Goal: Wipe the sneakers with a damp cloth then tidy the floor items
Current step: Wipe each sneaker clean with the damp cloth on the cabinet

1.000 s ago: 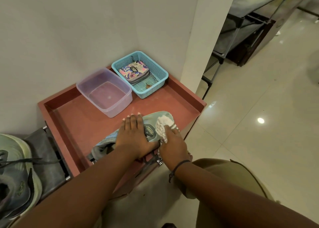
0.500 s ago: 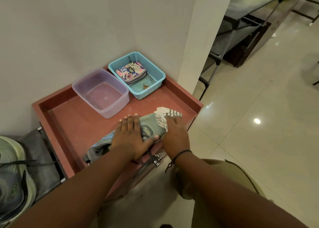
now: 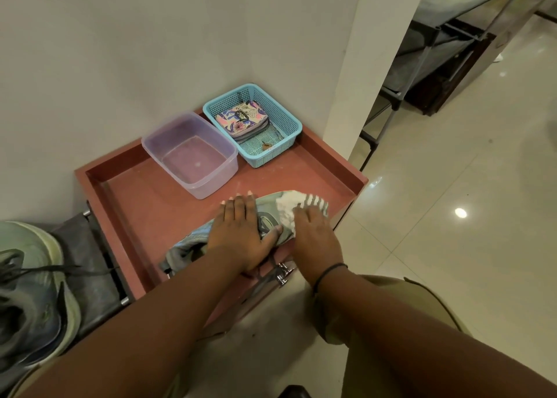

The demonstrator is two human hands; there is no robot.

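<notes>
- Currently one pale green-grey sneaker [image 3: 271,213] lies on its side at the red tray top [image 3: 135,204] front edge.
- Left hand [image 3: 244,235] presses flat on it; right hand [image 3: 313,232] pushes one white cloth [image 3: 287,209] against the toe.
- Behind: one clear tub [image 3: 193,153], one blue basket [image 3: 283,120].
- Second sneaker [image 3: 30,292] far left.

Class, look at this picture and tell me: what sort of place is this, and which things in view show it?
Probably a home hallway or entry corner. A sneaker lies on a low red cabinet set against the wall, another sneaker rests on a shoe rack beside it, and the floor is glossy tile.
</notes>
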